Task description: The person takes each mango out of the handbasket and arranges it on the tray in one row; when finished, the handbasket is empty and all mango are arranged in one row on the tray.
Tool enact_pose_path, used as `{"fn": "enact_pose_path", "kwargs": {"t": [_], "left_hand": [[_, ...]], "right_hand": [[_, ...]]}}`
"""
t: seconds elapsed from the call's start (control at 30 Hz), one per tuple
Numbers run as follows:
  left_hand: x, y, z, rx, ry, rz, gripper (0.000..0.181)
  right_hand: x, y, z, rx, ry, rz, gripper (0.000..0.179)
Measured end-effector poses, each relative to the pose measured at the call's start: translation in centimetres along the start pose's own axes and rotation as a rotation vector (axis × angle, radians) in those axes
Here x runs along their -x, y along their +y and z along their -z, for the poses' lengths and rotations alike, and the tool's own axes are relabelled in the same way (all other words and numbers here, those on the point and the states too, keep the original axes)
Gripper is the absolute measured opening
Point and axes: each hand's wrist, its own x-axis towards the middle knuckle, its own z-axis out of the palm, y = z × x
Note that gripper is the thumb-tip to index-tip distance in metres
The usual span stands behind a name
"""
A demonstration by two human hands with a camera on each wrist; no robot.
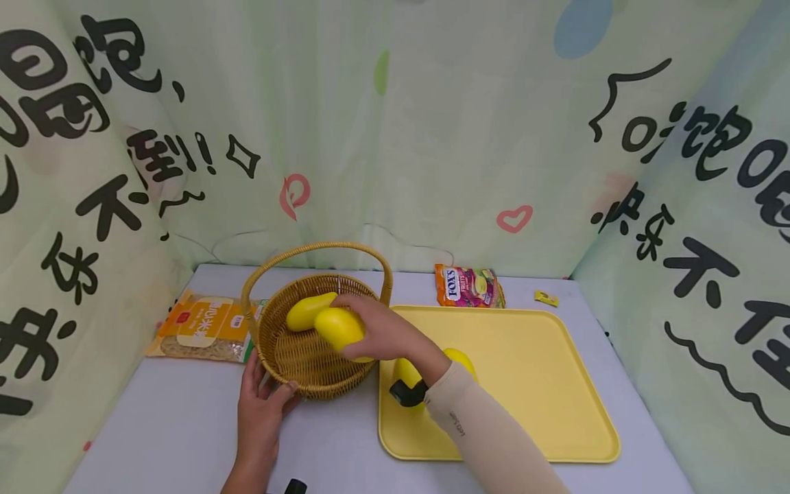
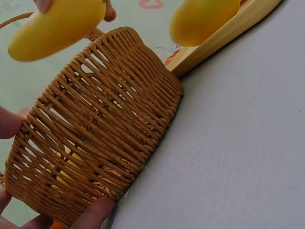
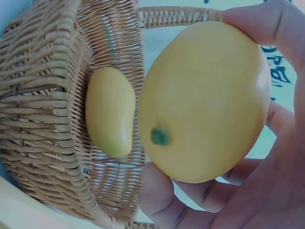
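Observation:
A wicker basket (image 1: 315, 367) with a tall arched handle stands left of the middle in the head view. My left hand (image 1: 262, 412) grips its near left side, thumb at the rim and fingers against the weave (image 2: 95, 119). Over the basket's opening, my right hand (image 1: 385, 329) holds a yellow mango (image 1: 341, 328) between thumb and fingers. In the right wrist view this mango (image 3: 205, 102) shows a small green stem spot. Another mango (image 3: 110, 112) lies inside the basket, against the far side in the head view.
Right of the basket lies a yellow tray (image 1: 524, 384); mangoes (image 1: 459, 358) on it are partly hidden by my right wrist. A grain bag (image 1: 206, 328) lies left. A FOX'S candy bag (image 1: 470, 286) and a small yellow packet (image 1: 546, 298) lie at the back, before a printed curtain (image 1: 395, 137).

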Motion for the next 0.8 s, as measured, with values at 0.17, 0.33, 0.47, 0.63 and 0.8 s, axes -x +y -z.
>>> {"fn": "enact_pose_path", "kwargs": {"t": [0.17, 0.33, 0.47, 0.63, 0.8], "left_hand": [[-0.1, 0.0, 0.0, -0.003, 0.004, 0.0, 0.106], [-0.1, 0.0, -0.1, -0.002, 0.006, 0.003, 0.106], [-0.1, 0.0, -0.1, 0.0, 0.008, 0.002, 0.106], [-0.1, 0.1, -0.2, 0.0, 0.007, -0.002, 0.107], [-0.1, 0.1, -0.1, 0.008, 0.007, 0.001, 0.107]], "right_hand": [[1.7, -0.2, 0.6, -0.072, 0.029, -0.037, 0.073], [3.2, 0.0, 1.1, -0.15, 0.067, -0.08, 0.075], [4.2, 0.2, 1.6, -0.19, 0.1, -0.105, 0.075], [5.8, 0.4, 1.9, -0.22, 0.119, -0.151, 0.076], [7.6, 0.6, 2.0, -0.244, 0.143, -0.21, 0.078]]}}
